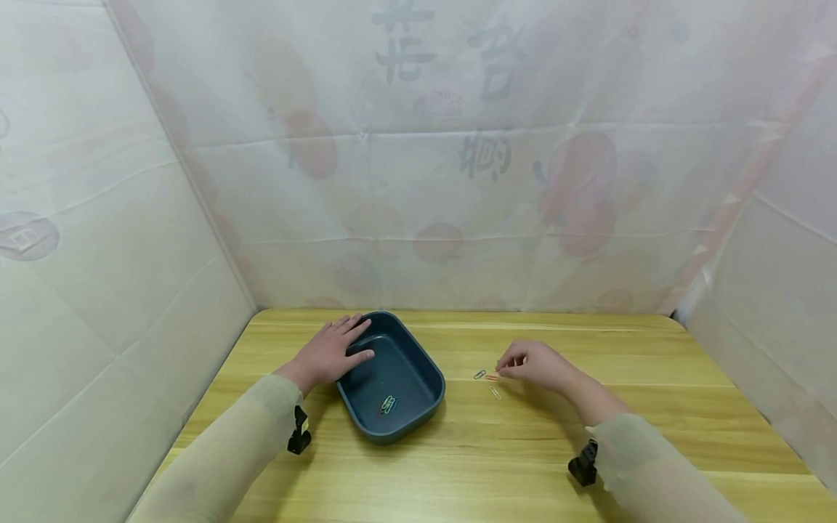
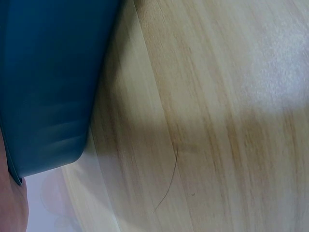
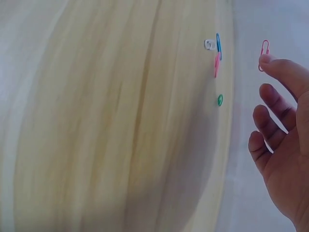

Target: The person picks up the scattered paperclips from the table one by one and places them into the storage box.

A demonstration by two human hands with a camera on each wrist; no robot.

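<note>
One pink clip pinched in the right hand, plain only at the wrist; left hand flat.

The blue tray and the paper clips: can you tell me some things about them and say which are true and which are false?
1. The left hand rests on the blue tray. True.
2. The tray holds no paper clips. False: a few paper clips lie inside it.
3. The right hand pinches a pink paper clip. True.
4. All the loose clips sit on a red cloth. False: the loose clips lie on the wooden table.
5. The tray stands to the right of the right hand. False: it stands to its left.
</note>
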